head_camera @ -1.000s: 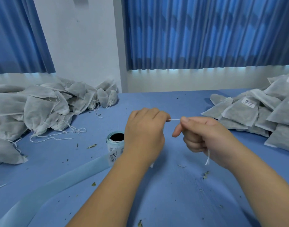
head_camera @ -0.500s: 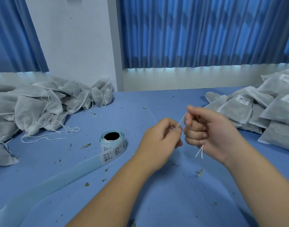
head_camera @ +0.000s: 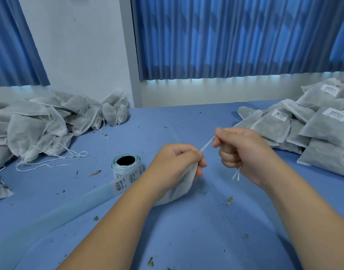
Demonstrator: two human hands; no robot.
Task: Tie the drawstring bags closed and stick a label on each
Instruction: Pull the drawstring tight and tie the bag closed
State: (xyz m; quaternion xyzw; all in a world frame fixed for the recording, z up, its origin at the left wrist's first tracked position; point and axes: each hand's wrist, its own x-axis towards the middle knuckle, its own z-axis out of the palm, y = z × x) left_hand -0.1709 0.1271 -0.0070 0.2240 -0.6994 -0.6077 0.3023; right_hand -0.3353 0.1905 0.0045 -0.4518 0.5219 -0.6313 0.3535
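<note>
Piles show progress: labelled bags [head_camera: 313,129] right of frame, untied bags [head_camera: 40,125] left. At centre, left hand [head_camera: 177,164] grips a bag [head_camera: 179,191], right hand [head_camera: 243,152] clenches its string [head_camera: 207,144] taut; labelling likely remains.

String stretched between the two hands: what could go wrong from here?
1. The thin string is taut between the left hand and right hand; a hard pull might snap it or tear the bag at its neck.
2. Leaf bits already lie on the table; a loosely tied neck could leak more.
3. The label roll sits close to the left hand, which could knock it away.
</note>
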